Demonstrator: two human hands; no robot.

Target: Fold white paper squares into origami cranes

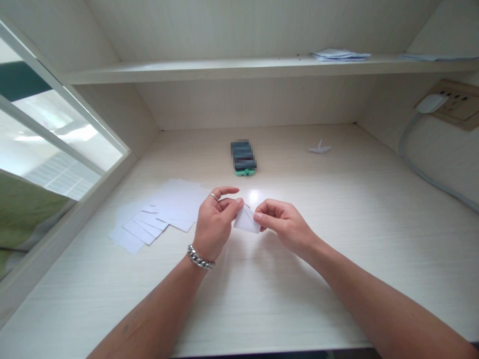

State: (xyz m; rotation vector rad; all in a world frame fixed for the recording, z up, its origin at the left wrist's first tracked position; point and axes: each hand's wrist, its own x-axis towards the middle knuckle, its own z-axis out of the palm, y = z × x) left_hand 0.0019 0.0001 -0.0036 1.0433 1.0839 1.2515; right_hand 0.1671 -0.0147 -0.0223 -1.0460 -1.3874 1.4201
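Observation:
A small folded piece of white paper [247,222] is held up between my two hands, above the pale wooden desk. My left hand [219,214] pinches its upper left corner between thumb and a finger, with the index finger stretched out above. On the right edge, the thumb and curled fingers of my right hand [279,219] grip the same paper. A diagonal crease or flap edge shows on its face. Several loose white sheets [175,202] lie fanned out on the desk just left of my left hand, which covers part of them.
Beyond my hands lies a phone [244,157] with a blurred screen and green case edge. A folded paper crane [320,147] sits at the back right. Folded papers [340,55] rest on the shelf [224,70]. A white plug [432,103] and cable are at the right wall.

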